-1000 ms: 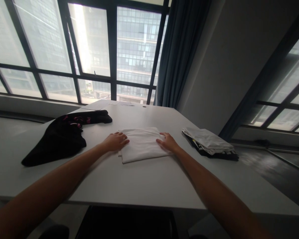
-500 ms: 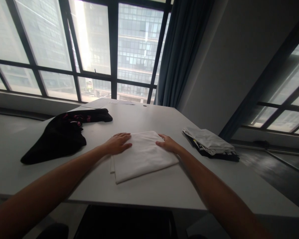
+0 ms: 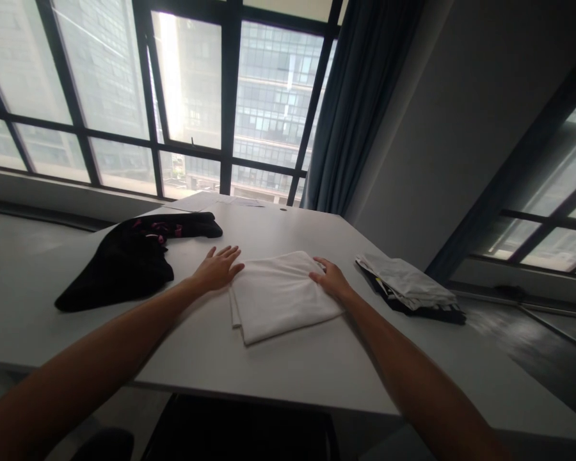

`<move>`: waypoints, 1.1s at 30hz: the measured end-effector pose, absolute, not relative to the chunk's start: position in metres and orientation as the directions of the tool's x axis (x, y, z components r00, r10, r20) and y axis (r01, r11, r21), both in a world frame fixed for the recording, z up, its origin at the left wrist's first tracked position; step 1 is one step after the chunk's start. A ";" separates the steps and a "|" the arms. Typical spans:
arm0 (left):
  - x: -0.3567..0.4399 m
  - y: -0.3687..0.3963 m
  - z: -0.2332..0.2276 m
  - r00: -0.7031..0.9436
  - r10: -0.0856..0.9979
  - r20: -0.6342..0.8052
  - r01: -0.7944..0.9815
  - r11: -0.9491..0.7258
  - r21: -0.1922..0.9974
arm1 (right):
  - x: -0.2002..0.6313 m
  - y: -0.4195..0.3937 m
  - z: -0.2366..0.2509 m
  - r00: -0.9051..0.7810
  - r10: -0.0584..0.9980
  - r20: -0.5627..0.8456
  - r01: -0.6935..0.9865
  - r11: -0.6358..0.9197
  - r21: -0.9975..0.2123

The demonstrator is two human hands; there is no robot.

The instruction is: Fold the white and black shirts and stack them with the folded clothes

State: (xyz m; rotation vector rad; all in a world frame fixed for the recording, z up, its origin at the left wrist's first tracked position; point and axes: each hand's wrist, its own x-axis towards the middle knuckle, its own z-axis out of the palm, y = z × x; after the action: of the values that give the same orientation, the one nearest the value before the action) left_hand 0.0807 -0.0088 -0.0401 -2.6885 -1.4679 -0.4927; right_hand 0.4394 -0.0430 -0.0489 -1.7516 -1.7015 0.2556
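A folded white garment (image 3: 284, 296) lies on the white table in front of me, its layers showing at the lower left corner. My right hand (image 3: 333, 280) grips its right edge, thumb on top and fingers around the side; part of the fingers is hidden. At the garment's upper left edge is my left hand (image 3: 218, 267), palm down with fingers spread. Its thumb tip is close to the cloth, and I cannot tell whether it touches.
A crumpled black garment (image 3: 120, 262) with pink bits lies on the left of the table (image 3: 278, 378). To the right sits a pile of folded clothes (image 3: 406, 282), white over dark. Papers (image 3: 206, 201) lie at the far end. A dark chair (image 3: 240, 429) stands under the front edge.
My left hand has slid off the garment to its left and spread its fingers. The garment has shifted slightly right relative to the table, my right hand staying at its edge. The view has tilted a little.
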 end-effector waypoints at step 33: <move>0.109 -0.044 -0.046 0.804 0.590 0.068 0.568 -0.797 0.203 | 0.476 0.028 -0.044 -0.035 0.997 0.068 0.999 0.034 0.009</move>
State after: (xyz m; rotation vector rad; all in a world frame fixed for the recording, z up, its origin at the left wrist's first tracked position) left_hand 0.1092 -0.0437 -0.0458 -3.1473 -1.0189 -0.2122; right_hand 0.4761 0.0277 -0.0444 -2.1521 -2.2277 -0.0829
